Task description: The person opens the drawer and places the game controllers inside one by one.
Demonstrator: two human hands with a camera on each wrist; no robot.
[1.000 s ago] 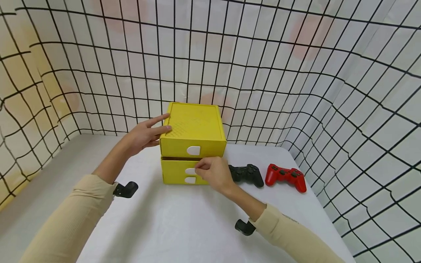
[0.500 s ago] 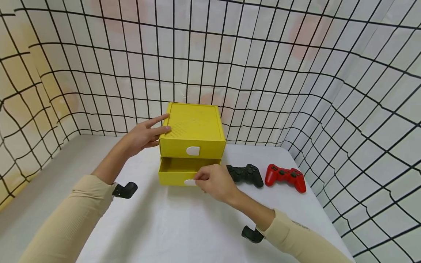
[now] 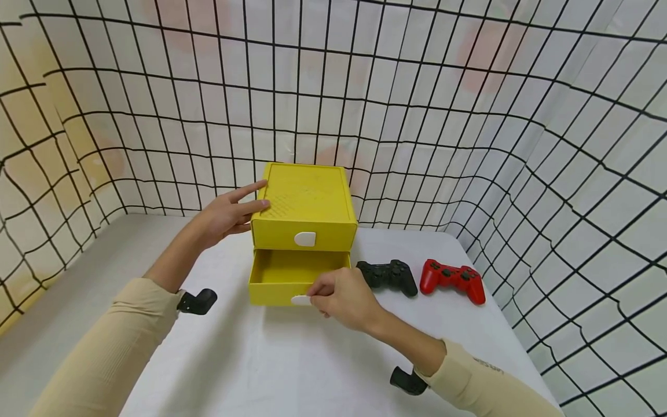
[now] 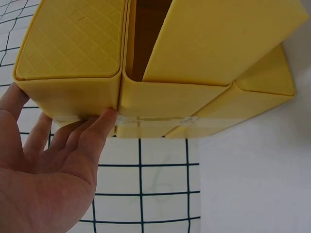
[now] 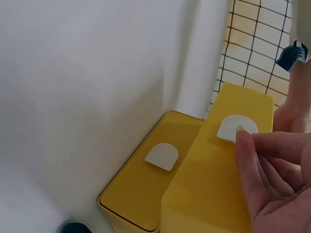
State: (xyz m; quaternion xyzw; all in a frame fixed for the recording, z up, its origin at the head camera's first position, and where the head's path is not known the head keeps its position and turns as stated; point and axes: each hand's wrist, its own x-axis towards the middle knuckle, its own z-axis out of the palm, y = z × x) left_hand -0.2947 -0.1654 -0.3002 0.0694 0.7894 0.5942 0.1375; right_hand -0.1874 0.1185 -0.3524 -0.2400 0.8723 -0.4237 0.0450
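Observation:
A yellow drawer unit (image 3: 312,194) stands on the white table, its top drawer (image 3: 276,234) closed. Below that, the middle drawer (image 3: 270,294) is pulled out toward me, and its visible inside is bare. My right hand (image 3: 348,298) pinches this drawer's white handle (image 5: 231,125) between thumb and finger. In the right wrist view, the bottom drawer (image 5: 141,182) sits closed with its own white handle (image 5: 164,155); the head view hides it behind the middle one. My left hand (image 3: 221,217) rests on the unit's upper left edge and side, fingers extended.
To the right of the unit lie a black game controller (image 3: 389,276) and a red game controller (image 3: 453,281) on the table (image 3: 260,359). Black wire mesh (image 3: 312,104) encloses the back and both sides.
Gripped by its handle, the middle drawer has slid out toward me from nearly closed, and my right hand has come with it. My left hand has stayed on the unit.

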